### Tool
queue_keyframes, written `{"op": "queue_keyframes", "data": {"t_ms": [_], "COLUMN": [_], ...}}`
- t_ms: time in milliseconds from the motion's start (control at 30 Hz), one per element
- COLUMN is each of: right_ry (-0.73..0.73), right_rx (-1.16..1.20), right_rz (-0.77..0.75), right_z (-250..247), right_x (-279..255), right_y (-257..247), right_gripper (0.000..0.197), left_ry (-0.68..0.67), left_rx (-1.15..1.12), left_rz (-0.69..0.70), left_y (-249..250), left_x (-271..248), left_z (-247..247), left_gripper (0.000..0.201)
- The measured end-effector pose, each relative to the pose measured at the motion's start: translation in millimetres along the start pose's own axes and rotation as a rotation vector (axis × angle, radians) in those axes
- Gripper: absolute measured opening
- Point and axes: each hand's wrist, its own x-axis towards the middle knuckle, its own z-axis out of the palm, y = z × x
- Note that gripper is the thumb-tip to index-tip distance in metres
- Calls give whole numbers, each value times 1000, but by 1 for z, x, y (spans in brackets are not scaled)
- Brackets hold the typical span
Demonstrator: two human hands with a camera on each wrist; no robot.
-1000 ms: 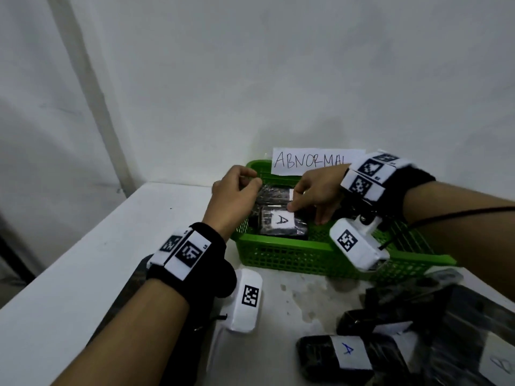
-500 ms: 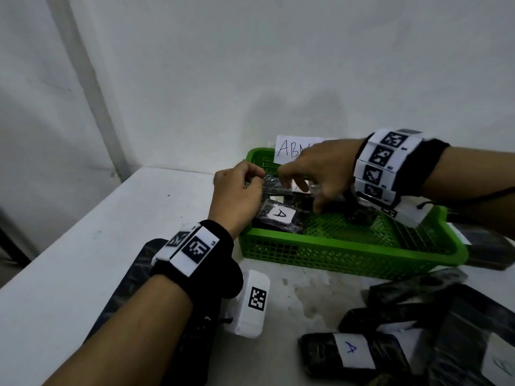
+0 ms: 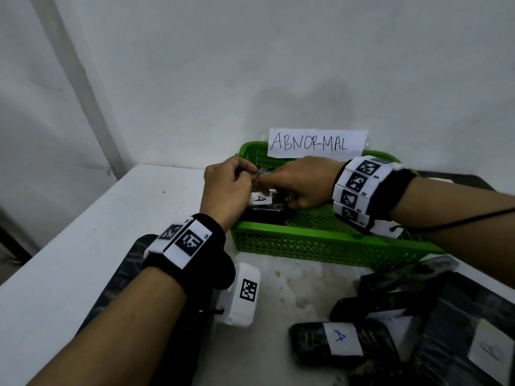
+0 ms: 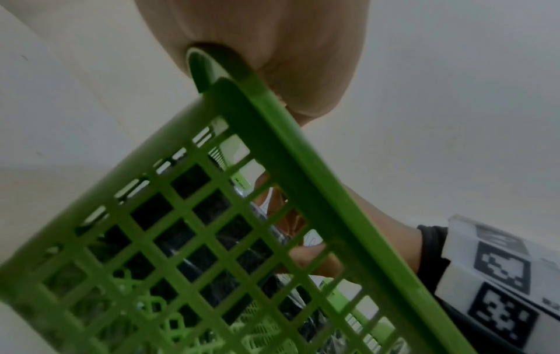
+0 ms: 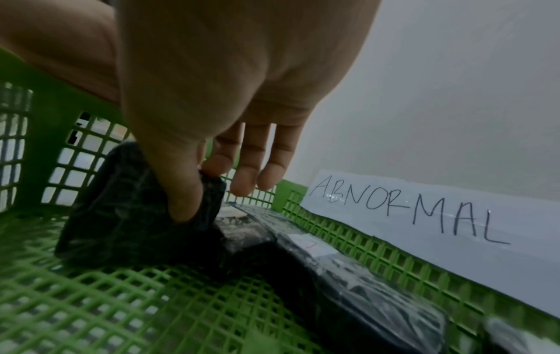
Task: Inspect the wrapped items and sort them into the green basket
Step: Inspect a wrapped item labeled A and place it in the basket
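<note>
Standing against the wall just beyond both hands, the white tabletop (image 3: 69,246) carries everything, and the green basket (image 3: 320,243) sits on it right under the fingers, its mesh floor partly bare on the right-hand side. A paper sign reading ABNORMAL (image 3: 317,143) is fixed to the basket's far rim, behind the hands, presumably so that whatever fails inspection lands here and nowhere else.

On the near side of the right forearm, outside the basket, lies a loose heap of dark wrapped items (image 3: 412,324), one of them a wrapped item with a white label marked A (image 3: 345,342). They look unsorted and wait within easy reach.

Inside the basket, below the left hand, a flat wrapped item with an A label (image 3: 264,210) lies against the left end, and from the right wrist a longer wrapped item (image 5: 348,268) runs along the far wall beneath the sign.

The left hand (image 3: 225,190) is curled, fingertips pinching crinkled wrap above the basket's left end; its heel rests on the basket rim in its wrist view. The right hand (image 3: 303,182) meets it from the other side: thumb and forefinger nip the top of a black wrapped bundle (image 5: 136,206) that stands on edge on the mesh, the other fingers loose. I judge the two hands are holding it up to check or settle it before letting go, likely to pack the items tidily at that end.
</note>
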Motion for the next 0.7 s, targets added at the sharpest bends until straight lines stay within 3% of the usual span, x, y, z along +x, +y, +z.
{"op": "queue_keyframes", "data": {"t_ms": [233,333,400,500,600,700], "right_ry": [111,249,364,432,376,123], "right_rx": [139,291,384,502,603,628], "right_rz": [139,253,299,378,401,368], "right_z": [-33,-52,-60,-66,-61,-44], "right_x": [-21,-39,-48,-68,-98,-127], "right_y": [27,27,19,-2,-28,-61], "right_gripper": [25,13,9,12,11,16], "left_ry": [-66,14,61,8,-179,-363], "left_rx": [9,2,-43,-88,-84,-62], "left_rz": [-47,-33,-14,41,18,-29], "left_y": [10,21,38,66,80,87], "left_x": [-3,-1,-2,-22,-52,-86], "left_z": [-6,-7,-7,-3,-3,-4], "left_gripper": [28,26,24,26,30,32]}}
